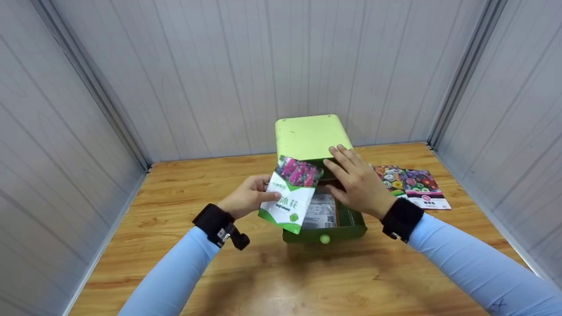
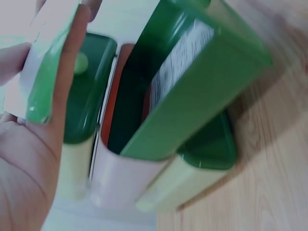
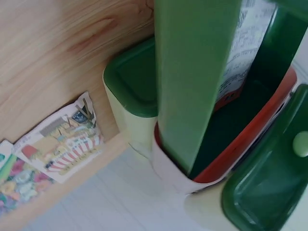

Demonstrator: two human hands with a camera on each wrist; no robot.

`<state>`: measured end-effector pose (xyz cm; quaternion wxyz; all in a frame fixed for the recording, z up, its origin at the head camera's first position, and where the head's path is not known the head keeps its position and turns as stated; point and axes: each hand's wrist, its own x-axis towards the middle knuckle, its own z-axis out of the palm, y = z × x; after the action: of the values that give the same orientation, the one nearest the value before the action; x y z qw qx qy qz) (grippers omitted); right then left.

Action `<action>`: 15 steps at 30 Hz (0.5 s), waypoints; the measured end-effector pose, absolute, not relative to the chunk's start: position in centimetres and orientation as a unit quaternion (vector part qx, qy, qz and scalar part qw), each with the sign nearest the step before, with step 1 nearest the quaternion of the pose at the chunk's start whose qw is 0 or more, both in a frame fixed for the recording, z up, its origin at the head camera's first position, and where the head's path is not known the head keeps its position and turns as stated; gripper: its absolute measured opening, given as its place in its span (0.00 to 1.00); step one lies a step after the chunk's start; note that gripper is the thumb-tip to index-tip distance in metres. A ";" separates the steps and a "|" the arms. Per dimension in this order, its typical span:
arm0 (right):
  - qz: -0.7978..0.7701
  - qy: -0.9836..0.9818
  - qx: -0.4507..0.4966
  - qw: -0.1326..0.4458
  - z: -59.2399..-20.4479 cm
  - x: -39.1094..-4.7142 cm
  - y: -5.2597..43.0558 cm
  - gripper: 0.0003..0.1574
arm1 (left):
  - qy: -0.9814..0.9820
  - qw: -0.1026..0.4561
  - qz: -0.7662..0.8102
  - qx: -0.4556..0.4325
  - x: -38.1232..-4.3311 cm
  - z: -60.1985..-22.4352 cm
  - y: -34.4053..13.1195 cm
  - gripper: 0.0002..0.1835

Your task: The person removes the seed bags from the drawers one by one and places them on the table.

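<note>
My left hand pinches a seed packet between thumb and fingers, its pink flower picture and green-and-white lower half facing up. Behind the packet stands a small drawer unit with a light green top. Its middle drawer is pulled out, with a round knob on the front. Inside that drawer lies a packet with a printed white label, partly covered by the held one. Over the drawer's right side is my right hand, fingers extended and fingertips near the unit's top front edge, holding nothing visible.
Flower seed packets lie on the wooden table right of the unit, partly behind my right hand. Among them is a packet with a striped picture. Pale panel walls enclose the table at back and sides.
</note>
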<state>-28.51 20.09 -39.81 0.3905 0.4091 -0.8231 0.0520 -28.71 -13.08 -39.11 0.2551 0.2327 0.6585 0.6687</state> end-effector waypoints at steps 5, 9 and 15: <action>0.084 -0.859 0.368 0.345 -39.7 -29.6 20.7 0.43 | 0.649 0.230 0.690 0.222 -29.4 -39.4 -14.7 0.20; 0.129 -0.882 0.339 0.299 -39.4 -30.2 21.0 0.45 | 0.643 0.206 0.705 0.214 -30.2 -39.7 -16.1 0.21; 0.176 -0.905 0.309 0.233 -39.4 -30.7 21.4 0.44 | 0.629 0.178 0.731 0.197 -31.2 -40.2 -17.7 0.21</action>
<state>-30.72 21.36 -39.36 0.2328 0.3089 -0.9052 0.1761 -31.21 -17.72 -40.22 0.1777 0.1965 0.6287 0.7311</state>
